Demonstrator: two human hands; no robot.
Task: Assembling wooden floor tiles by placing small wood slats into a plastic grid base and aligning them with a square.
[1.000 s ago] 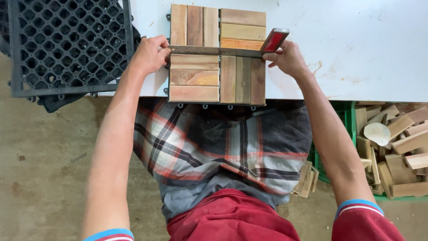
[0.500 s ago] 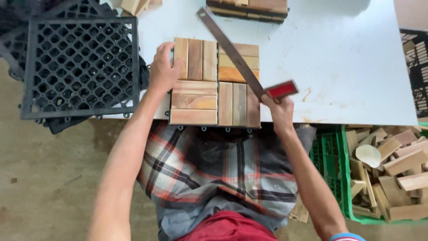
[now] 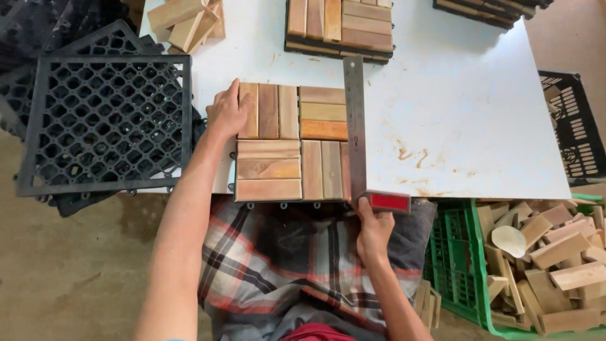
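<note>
A wooden tile [image 3: 291, 143], made of four blocks of slats laid crosswise to each other, is lying flat at the near edge of the white desk [image 3: 467, 120]. The left hand [image 3: 227, 112] is resting on the tile's upper left corner, fingers spread flat and pressing down rather than closing around anything. The right hand [image 3: 374, 228] is gripping the red stock of a try square [image 3: 363, 151] just off the desk's near edge, with the fingers curled around the stock. The square's metal blade is running straight away from the person, lying along the tile's right edge and reaching past its far side.

To the left, black plastic grids [image 3: 104, 123] are lying stacked, partly on the desk and partly overhanging it. At the far edge a second tile [image 3: 339, 25] is sitting, and loose wood blocks [image 3: 189, 16] are piled near the far left corner. To the right, below the desk, a green crate [image 3: 464, 265] is holding many short slats [image 3: 555, 252]. The person is wearing a checked shirt.
</note>
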